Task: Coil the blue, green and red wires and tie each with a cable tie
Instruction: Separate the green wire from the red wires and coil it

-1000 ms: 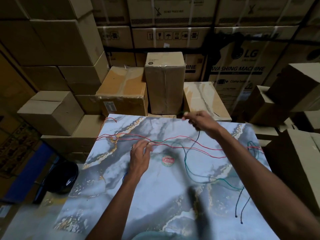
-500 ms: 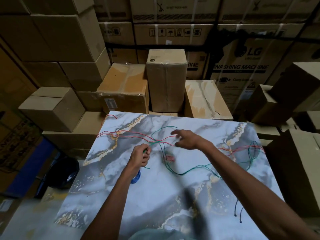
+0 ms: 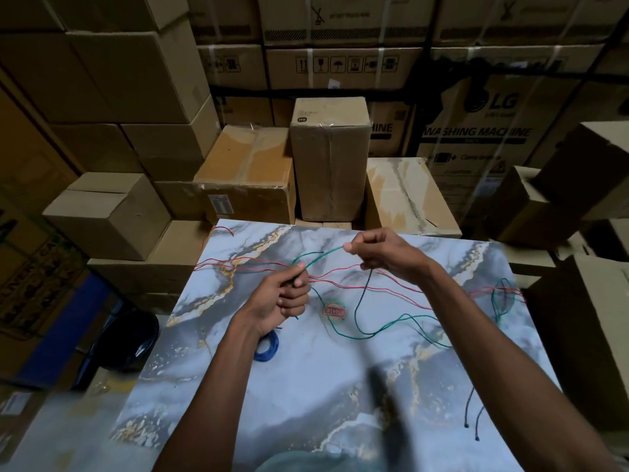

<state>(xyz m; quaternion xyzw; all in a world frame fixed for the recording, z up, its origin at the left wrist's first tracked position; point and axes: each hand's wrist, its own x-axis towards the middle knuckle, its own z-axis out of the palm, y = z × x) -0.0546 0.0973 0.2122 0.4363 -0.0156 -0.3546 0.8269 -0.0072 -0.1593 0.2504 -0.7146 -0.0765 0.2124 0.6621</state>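
Note:
My left hand (image 3: pixel 286 294) grips the green wire (image 3: pixel 384 330) in a fist above the marbled table (image 3: pixel 306 386). My right hand (image 3: pixel 384 253) pinches the same wire a short way along, stretching a taut green length between both hands. The rest of the green wire trails in loose curves over the table to the right. Several strands of red wire (image 3: pixel 340 284) run across the table from left to right under my hands. A coiled blue wire (image 3: pixel 267 347) lies on the table just below my left wrist.
A round red-and-green sticker (image 3: pixel 334 311) sits on the table's middle. Thin dark cable ties (image 3: pixel 473 410) hang off the table's right edge. Cardboard boxes (image 3: pixel 328 158) stand stacked behind and to both sides. A dark round object (image 3: pixel 131 338) lies on the floor at left.
Both hands rose off the table. My right hand took hold of the green wire and drew it up and right, while my left closed tighter on it.

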